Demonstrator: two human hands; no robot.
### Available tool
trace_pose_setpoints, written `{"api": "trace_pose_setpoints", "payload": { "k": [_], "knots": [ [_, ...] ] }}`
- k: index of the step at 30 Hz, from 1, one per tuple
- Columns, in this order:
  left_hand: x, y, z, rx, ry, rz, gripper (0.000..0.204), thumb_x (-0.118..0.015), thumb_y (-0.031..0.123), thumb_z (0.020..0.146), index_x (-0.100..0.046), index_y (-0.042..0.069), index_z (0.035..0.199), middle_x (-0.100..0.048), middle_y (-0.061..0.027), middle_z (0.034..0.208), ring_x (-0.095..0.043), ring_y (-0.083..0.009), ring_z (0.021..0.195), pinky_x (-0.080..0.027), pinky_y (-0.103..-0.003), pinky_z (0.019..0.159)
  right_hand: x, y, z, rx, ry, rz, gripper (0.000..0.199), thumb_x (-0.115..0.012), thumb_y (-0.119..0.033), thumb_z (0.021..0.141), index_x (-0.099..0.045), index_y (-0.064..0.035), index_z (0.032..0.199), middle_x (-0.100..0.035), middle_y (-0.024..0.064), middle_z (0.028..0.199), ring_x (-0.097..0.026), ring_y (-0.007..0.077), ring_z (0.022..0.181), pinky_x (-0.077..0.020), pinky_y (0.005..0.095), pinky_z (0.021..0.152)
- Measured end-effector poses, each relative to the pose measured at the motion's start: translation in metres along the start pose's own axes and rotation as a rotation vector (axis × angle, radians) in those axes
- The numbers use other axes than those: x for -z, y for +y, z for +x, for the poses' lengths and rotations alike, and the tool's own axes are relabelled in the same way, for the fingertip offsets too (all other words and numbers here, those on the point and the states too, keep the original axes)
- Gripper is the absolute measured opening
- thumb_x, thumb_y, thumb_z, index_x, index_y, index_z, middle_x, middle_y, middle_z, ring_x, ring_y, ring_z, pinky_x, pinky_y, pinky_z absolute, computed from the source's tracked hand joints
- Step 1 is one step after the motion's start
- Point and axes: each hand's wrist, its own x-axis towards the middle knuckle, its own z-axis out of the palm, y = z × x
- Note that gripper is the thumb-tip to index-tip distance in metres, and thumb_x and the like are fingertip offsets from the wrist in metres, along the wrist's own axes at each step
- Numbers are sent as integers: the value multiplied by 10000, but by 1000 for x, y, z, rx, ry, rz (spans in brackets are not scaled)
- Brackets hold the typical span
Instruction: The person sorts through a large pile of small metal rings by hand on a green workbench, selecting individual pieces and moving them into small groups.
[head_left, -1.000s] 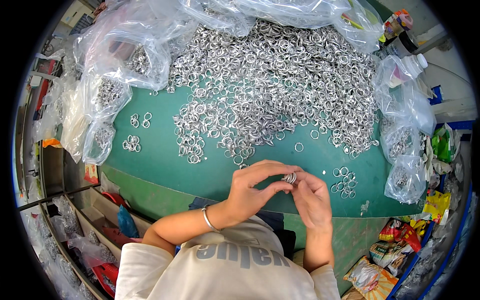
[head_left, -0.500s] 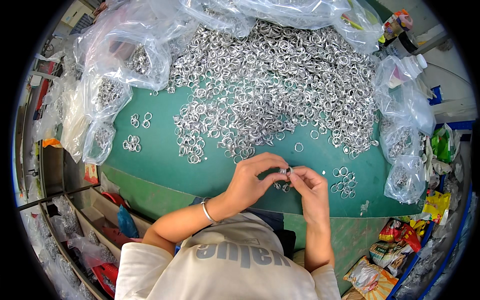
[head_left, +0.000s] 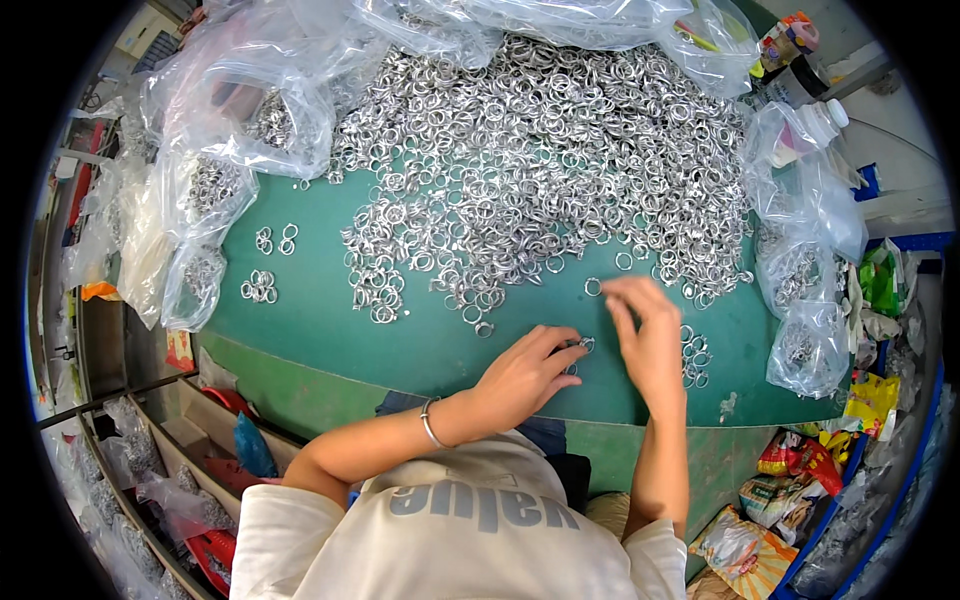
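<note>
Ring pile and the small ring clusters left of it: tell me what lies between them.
Only green tabletop lies between the ring pile and the small ring clusters, as the head view shows.

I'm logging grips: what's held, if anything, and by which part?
Cannot tell: left hand is at rings; right hand, blurred, at lone ring; no clear grip shows.

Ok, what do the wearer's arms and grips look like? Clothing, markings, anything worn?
Left grip: ungloved, with a thin silver bangle at the wrist. Right grip: ungloved, wrist bare, slightly blurred. Both forearms uncovered; short cream sleeves belong to a cream shirt with grey lettering across the front. No cables or markings visible on either arm.
</note>
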Motion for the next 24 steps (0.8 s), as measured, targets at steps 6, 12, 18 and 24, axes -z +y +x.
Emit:
{"api": "trace_pose_setpoints", "payload": {
  "k": [6, 12, 18, 24],
  "knots": [
    [9, 8, -12, 114, -31, 80, 492, -699, 49, 775, -507, 8, 1227, -497, -175, 1196, -520, -356, 1016, -462, -414, 851, -4, -17, -49, -76, -239, -42, 327, -656, -6, 799, -602, 6, 1122, -525, 131, 1092, -545, 318, 962, -461, 397, 808],
    [-6, 3, -12, 146, -46, -58, 489, -657, 7, 784, -485, -4, 1241, -501, -173, 1195, -534, -364, 1055, -481, -418, 846, -15, -21, -70, -65, -197, -17, 447, -713, -32, 759, -566, 16, 1178, -489, 134, 1129, -544, 335, 966, -467, 410, 789],
    [5, 13, -10, 157, -11, -57, 539, -678, 32, 779, -474, 11, 1278, -496, -169, 1254, -512, -375, 1125, -452, -434, 905, -2, -19, -69, -94, -232, 15, 452, -717, -18, 749, -569, 3, 1176, -513, 142, 1143, -565, 339, 952, -479, 396, 791],
    [44, -8, -8, 118, 140, 583, 514, -722, 137, 770, -552, 135, 1255, -412, -113, 1397, -341, -382, 1301, -279, -585, 1029, -12, -19, -20, 87, -49, -48, 430, -707, -33, 760, -580, -8, 1170, -532, 145, 1157, -549, 332, 1001, -465, 399, 828]
  ]
}}
